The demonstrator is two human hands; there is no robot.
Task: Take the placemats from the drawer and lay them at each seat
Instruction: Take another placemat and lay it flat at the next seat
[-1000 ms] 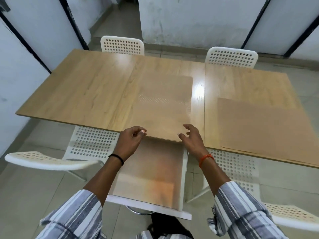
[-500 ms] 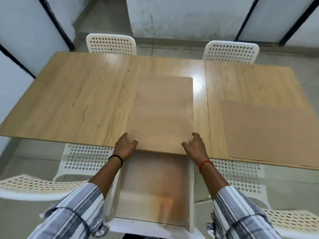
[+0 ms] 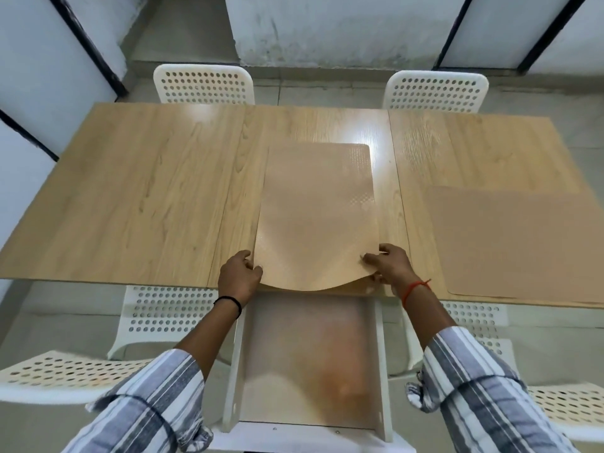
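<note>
A tan placemat (image 3: 315,217) lies lengthwise on the middle of the wooden table (image 3: 137,197), its near edge lifted and bowed upward. My left hand (image 3: 240,277) grips its near left corner and my right hand (image 3: 389,264) grips its near right corner. More mat edge shows under the lifted one by my right hand. A second placemat (image 3: 519,243) lies flat at the near right seat. Below the table edge a white drawer (image 3: 380,364) stands pulled out, with a tan sheet (image 3: 307,354) in its bottom.
Two white perforated chairs (image 3: 204,83) (image 3: 436,91) stand at the far side. Two more chairs (image 3: 157,317) (image 3: 477,322) are tucked under the near edge, and further white seats (image 3: 55,376) (image 3: 568,403) sit close on my left and right. Walls surround the table.
Both hands have closed on the mat's near corners and raised its near edge, which now bows up from the table. The view has shifted closer over the table.
</note>
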